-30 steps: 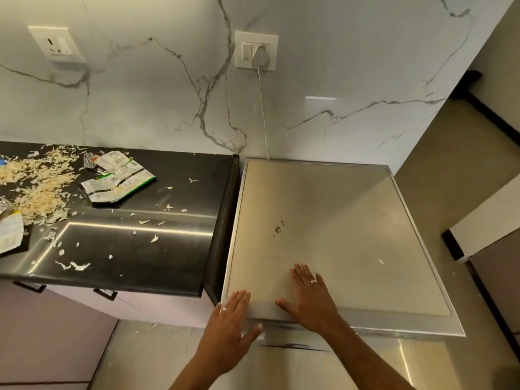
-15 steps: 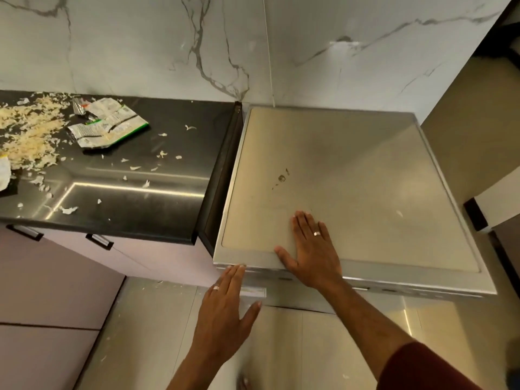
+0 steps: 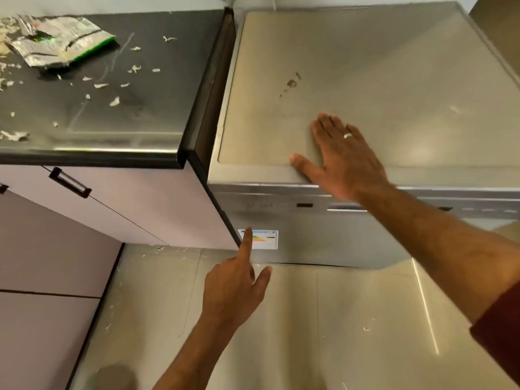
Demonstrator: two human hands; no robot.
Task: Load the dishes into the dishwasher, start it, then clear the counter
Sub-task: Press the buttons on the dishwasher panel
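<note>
Head view looks down over the dishwasher (image 3: 365, 66), whose door is closed and whose control strip (image 3: 281, 205) runs just under my right hand (image 3: 346, 159). I judge the step in hand to be starting the machine: my left hand (image 3: 233, 288) points its index finger up toward the front panel, with the strip above the fingertip and a coloured label (image 3: 263, 239) right beside it. To do this well I would raise that finger straight to the row of small buttons on the strip, press one squarely, and keep my weight off the door so it does not shift.

My right hand lies flat and spread on the top of the machine near its front edge, palm down, fingers straight, thumb out to the side, gripping nothing. My left hand has the index finger extended and the thumb out; the other fingers seem folded, and it holds nothing. Whether the fingertip touches the front I cannot tell.

Far to the left of both hands, the dark surface (image 3: 126, 114) carries crumpled wrappers (image 3: 62, 43) and scattered scraps (image 3: 112, 101), not yet cleared.
</note>
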